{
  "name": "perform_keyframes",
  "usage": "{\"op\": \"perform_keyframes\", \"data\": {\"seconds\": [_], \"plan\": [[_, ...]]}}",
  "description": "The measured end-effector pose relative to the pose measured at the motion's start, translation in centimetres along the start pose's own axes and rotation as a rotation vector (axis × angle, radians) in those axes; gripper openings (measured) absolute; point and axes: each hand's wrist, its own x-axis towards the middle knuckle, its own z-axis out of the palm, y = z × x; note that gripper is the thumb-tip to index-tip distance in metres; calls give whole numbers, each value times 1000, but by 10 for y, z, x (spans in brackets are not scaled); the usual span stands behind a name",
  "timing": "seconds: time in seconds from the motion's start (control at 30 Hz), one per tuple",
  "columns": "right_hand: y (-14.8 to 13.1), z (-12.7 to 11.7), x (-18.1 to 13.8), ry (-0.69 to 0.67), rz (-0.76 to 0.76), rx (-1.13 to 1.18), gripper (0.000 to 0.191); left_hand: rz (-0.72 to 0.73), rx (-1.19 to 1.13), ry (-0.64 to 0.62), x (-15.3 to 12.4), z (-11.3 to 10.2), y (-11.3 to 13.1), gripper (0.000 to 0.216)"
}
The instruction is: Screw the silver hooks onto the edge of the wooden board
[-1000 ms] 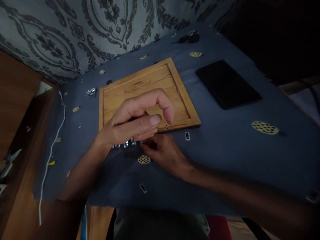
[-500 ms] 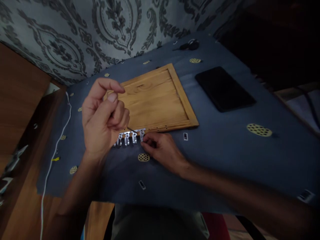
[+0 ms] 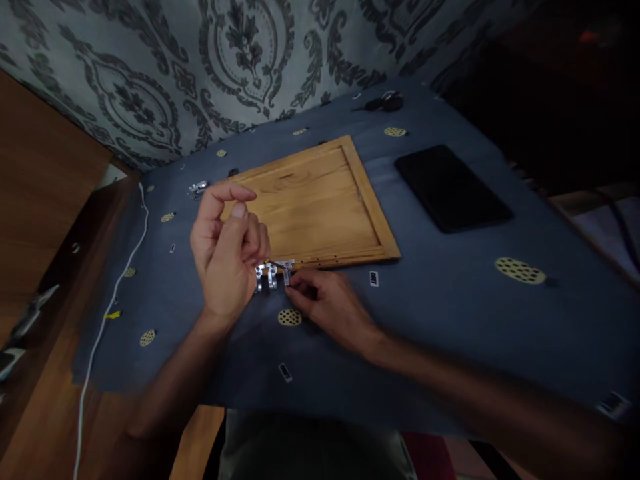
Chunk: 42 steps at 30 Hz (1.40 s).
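A framed wooden board (image 3: pixel 320 207) lies flat on the cloth. Along its near edge sit several shiny metal hooks (image 3: pixel 273 275), partly covered by my left hand (image 3: pixel 230 247). That hand is raised over the board's left corner with its lower fingers curled and the index finger bent above the thumb. A thin dark screwdriver shaft (image 3: pixel 277 265) comes out under the curled fingers and reaches the hook at the right end; its handle is hidden in the hand. My right hand (image 3: pixel 333 303) rests low on the cloth, thumb and fingertips pinching that right-end hook.
A dark tablet (image 3: pixel 450 190) lies right of the board. Small metal parts (image 3: pixel 199 189) are at the back left, and a black object with a round end (image 3: pixel 390 101) is at the back. A white cable (image 3: pixel 117 283) runs down the left side of the blue tablecloth (image 3: pixel 430 333).
My left hand has shifted right and slightly down, covering more hooks on the left. The small metal parts behind it have come into view. My right hand keeps its pinch.
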Motion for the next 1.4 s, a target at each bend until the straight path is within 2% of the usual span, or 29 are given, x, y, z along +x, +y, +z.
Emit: {"op": "perform_keyframes", "data": {"seconds": [0.57, 0.77, 0.93, 1.23, 1.4], "plan": [[-1, 0, 1, -6, 4, -24, 12, -3, 44, 43, -4, 2, -2, 8], [-2, -1, 0, -4, 2, -22, 14, 0, 19, -5, -3, 0, -4, 9], [-1, -1, 0, -18, 4, -14, 12, 26, -12, 4, -2, 3, -7, 9], [-1, 0, 0, -26, 12, 15, 11, -52, 2, -102, 2, 7, -7, 9], [1, 0, 0, -12, -24, 4, 13, -105, -15, -245, 5, 4, -5, 9]]}}
